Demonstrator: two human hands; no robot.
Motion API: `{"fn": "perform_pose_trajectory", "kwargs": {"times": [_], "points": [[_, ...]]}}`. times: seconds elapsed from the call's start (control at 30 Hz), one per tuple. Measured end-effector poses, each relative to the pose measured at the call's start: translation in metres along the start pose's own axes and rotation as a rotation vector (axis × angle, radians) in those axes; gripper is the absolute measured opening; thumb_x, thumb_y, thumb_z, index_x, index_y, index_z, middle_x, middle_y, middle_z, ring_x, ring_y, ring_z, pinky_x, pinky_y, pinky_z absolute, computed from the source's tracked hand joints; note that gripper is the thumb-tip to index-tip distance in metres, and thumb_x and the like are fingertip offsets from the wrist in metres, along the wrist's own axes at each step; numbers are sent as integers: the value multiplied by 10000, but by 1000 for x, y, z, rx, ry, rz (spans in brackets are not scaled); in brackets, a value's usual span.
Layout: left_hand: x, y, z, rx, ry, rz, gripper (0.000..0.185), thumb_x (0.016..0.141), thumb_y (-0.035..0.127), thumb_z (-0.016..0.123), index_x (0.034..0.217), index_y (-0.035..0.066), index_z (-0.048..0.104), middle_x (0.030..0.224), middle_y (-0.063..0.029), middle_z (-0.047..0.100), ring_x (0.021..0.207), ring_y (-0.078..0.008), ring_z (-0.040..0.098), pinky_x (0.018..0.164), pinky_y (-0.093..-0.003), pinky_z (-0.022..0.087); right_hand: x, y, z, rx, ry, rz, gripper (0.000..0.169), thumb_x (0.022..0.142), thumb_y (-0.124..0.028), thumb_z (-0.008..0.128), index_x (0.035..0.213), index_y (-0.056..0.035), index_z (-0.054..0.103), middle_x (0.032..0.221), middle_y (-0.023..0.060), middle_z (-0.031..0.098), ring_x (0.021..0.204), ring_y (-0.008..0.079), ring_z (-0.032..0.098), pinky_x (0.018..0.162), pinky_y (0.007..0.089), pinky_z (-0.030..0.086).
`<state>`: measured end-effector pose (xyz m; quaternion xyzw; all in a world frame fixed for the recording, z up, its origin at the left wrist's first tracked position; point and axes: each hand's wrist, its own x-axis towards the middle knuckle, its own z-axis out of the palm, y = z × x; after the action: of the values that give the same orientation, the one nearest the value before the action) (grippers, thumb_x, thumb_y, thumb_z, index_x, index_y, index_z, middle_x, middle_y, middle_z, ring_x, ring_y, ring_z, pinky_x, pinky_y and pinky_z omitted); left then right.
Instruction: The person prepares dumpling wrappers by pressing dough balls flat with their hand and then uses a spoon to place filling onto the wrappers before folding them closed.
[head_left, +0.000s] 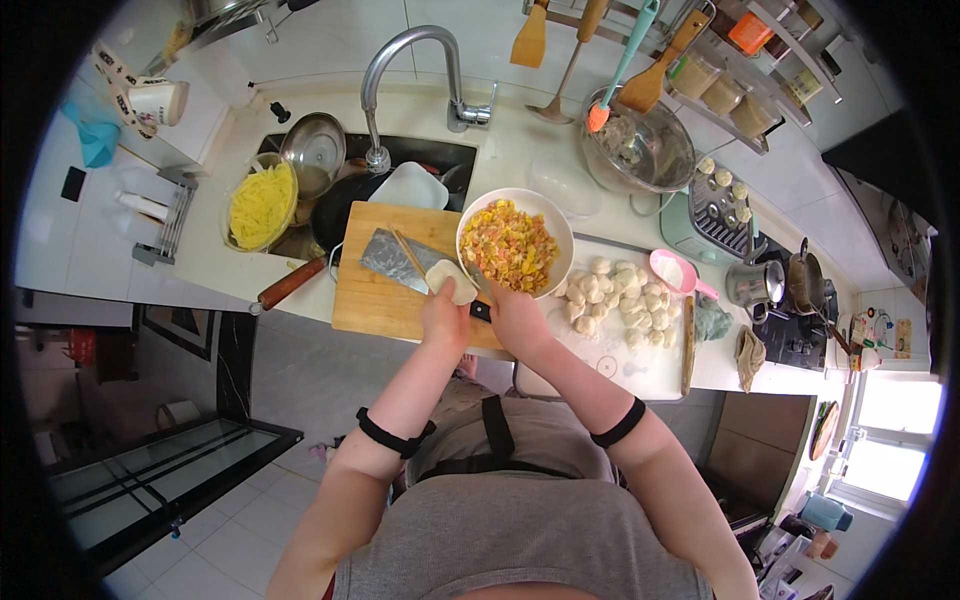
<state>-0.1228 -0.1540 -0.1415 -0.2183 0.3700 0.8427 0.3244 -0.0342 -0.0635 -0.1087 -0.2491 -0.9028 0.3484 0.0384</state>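
Observation:
My left hand holds a flat, round dough wrapper over the wooden cutting board. In my right hand is a small utensil, mostly hidden by the fingers. Its visible end is at the near left rim of a white bowl. The bowl contains a chopped orange and yellow filling. Beneath my left hand a cleaver lies on the board, its black handle pointing right. A pair of wooden chopsticks rests across the blade.
Several dough pieces lie on a floured white mat, with a rolling pin along its right edge. A pink scoop holds flour. Behind the board are the sink, faucet and a tub of yellow strips.

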Motion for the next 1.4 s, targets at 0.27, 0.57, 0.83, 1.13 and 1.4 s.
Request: {"fn": "perform_pose_trajectory", "kwargs": {"times": [0.27, 0.57, 0.83, 1.13, 1.4], "points": [[-30, 0, 26, 7, -51, 56, 336, 946, 83, 485, 1268, 11, 421, 1235, -101, 529, 1140, -215, 528, 987, -349, 430, 14, 4, -67, -401, -48, 66, 383, 823, -78, 500, 1182, -191, 569, 809, 146, 667, 733, 298, 669, 591, 426, 533], [-20, 10, -3, -21, 6, 65, 360, 933, 76, 501, 1282, 18, 431, 1239, -99, 532, 1152, -229, 522, 986, -357, 428, 26, 45, -40, -244, -75, 52, 420, 859, -90, 468, 1243, -227, 571, 877, 178, 664, 794, 331, 657, 688, 430, 524], [-13, 10, 21, 22, -56, 161, 386, 931, 56, 487, 1305, 25, 399, 1254, -105, 520, 1170, -239, 509, 999, -372, 418, 29, 41, -30, 145, -123, 251, 324, 896, -152, 488, 1187, -144, 630, 903, 191, 670, 829, 301, 652, 745, 390, 497], [-2, 12, 28, 18, -120, 108, 386, 929, 58, 469, 1308, 28, 399, 1270, -100, 504, 1160, -224, 514, 984, -362, 425, 22, 47, -58, 556, -190, 405, 395, 877, -116, 476, 1255, -80, 585, 697, 3, 558, 639, 95, 511, 594, 248, 418], [4, -13, 49, -86, -181, -46, 389, 1001, 210, 336, 1344, 31, 372, 1333, -117, 465, 1250, -252, 432, 1053, -413, 337, 8, 28, -68, 646, -95, 286, 362, 900, -98, 484, 1244, -103, 597, 646, 2, 530, 598, 103, 521, 540, 256, 423]]}}
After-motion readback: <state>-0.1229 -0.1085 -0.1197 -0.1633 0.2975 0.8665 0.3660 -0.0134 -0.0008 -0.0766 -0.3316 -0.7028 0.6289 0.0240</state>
